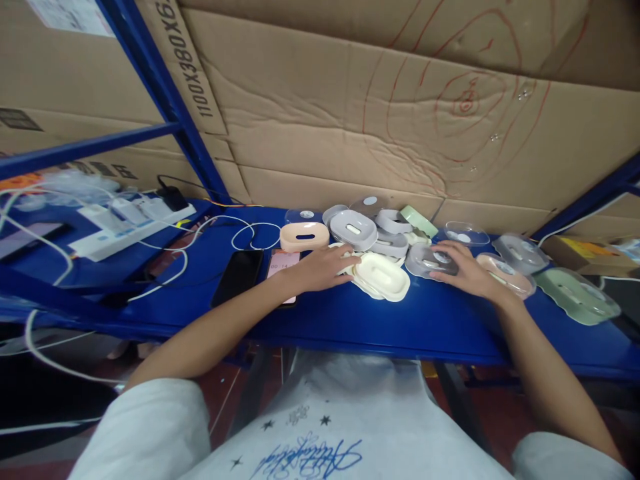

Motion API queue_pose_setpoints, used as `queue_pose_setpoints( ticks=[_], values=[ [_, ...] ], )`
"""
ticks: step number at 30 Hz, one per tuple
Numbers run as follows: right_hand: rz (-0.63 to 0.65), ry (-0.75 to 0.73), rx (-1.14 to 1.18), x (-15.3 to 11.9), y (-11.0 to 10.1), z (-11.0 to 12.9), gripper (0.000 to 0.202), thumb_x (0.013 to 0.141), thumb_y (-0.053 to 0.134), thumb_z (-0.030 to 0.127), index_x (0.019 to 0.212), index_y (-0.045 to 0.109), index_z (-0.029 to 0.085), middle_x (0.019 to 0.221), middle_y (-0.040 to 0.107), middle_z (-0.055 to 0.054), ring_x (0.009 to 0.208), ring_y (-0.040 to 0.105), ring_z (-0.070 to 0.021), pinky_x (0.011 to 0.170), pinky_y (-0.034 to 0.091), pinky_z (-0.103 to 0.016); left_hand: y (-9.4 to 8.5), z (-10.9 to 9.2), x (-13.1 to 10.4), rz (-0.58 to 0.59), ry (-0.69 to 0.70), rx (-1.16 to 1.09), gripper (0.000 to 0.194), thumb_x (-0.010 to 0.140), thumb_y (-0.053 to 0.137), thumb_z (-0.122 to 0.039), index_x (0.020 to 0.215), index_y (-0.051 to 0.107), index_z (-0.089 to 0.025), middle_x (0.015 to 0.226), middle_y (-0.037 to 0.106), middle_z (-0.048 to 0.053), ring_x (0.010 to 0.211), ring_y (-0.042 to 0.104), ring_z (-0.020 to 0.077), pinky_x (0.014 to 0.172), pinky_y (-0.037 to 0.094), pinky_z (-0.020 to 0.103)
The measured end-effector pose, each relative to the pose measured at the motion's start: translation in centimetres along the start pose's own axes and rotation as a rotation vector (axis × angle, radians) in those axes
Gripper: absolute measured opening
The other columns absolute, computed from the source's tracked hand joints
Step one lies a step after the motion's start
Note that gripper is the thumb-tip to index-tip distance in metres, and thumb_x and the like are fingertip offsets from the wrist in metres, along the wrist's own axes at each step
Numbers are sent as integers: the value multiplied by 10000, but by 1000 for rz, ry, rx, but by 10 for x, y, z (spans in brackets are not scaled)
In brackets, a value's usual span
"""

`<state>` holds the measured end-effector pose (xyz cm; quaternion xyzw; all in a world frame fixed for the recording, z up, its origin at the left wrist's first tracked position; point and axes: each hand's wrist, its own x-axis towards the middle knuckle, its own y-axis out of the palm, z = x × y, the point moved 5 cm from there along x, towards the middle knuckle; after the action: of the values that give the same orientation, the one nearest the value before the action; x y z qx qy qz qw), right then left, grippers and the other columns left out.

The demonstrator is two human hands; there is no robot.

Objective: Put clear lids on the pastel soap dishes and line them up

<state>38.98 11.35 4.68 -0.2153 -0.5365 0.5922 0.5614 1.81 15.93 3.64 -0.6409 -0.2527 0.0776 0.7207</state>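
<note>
My left hand (327,268) is at the left side of the cream soap dish parts, its fingers bent around the edge of one cream piece. A cream soap dish tray (384,273) lies just right of those fingers, overlapping other cream parts. My right hand (466,268) has thumb and fingers closed around the right end of a grey soap dish (423,260) with a clear cover. Behind the hands is a pile with a grey soap dish tray (353,230), a peach soap dish base (305,236), a grey ring-shaped base (393,221) and a green piece (418,221).
Right of my right hand sit a peach soap dish (507,277), a grey one (521,253) and a green one (577,297), all covered. Two phones (237,277) lie left. A power strip (133,230) with white cables is further left. Cardboard (320,127) walls the back.
</note>
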Motion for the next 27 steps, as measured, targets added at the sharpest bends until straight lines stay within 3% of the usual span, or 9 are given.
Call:
queue_pose_setpoints(
  ticks=[8, 14, 18, 22, 24, 27],
  values=[
    [11, 31, 63, -3, -1, 4, 597, 935, 687, 664, 1384, 664, 271, 1485, 639, -137, 1399, 592, -363, 1217, 438, -583, 0, -1, 0, 9, -8, 9, 391, 1088, 551, -391, 1441, 605, -231, 1500, 585, 140, 1222, 683, 296, 1039, 532, 417],
    [-327, 54, -99, 22, -27, -2, 612, 991, 596, 637, 1490, 608, 283, 1526, 613, -137, 1458, 530, -369, 1251, 380, -605, 2, 0, -1, 11, -8, -15, 399, 1093, 555, -396, 1452, 598, -228, 1493, 583, 138, 1246, 676, 304, 1048, 536, 433],
    [-231, 142, -132, 60, -21, -26, 607, 1002, 524, 634, 1491, 598, 283, 1528, 615, -148, 1463, 514, -394, 1226, 356, -670, 3, 1, -1, 8, -1, -13, 405, 1098, 547, -403, 1466, 588, -238, 1498, 579, 133, 1272, 663, 305, 1033, 539, 423],
    [-236, 226, -217, 64, -22, -38, 675, 1036, 430, 589, 1563, 519, 177, 1702, 384, -228, 1590, 272, -493, 1218, 163, -804, 4, 1, -1, 5, 0, -12, 398, 1094, 551, -388, 1463, 587, -244, 1481, 590, 131, 1266, 662, 299, 1023, 533, 416],
    [-126, 179, -172, 54, -22, -31, 643, 1056, 377, 597, 1503, 585, 184, 1629, 489, -230, 1531, 390, -477, 1212, 255, -769, 4, 2, 0, 7, -3, -12, 399, 1088, 564, -387, 1459, 590, -243, 1483, 589, 133, 1263, 662, 301, 1025, 529, 416],
    [184, 69, -46, 35, -14, -12, 534, 992, 533, 685, 1276, 745, 285, 1335, 742, -109, 1252, 678, -365, 1104, 531, -560, 4, 2, -1, 16, -8, -9, 410, 1090, 560, -398, 1467, 590, -241, 1507, 572, 144, 1272, 658, 310, 1023, 529, 420]
  ],
)
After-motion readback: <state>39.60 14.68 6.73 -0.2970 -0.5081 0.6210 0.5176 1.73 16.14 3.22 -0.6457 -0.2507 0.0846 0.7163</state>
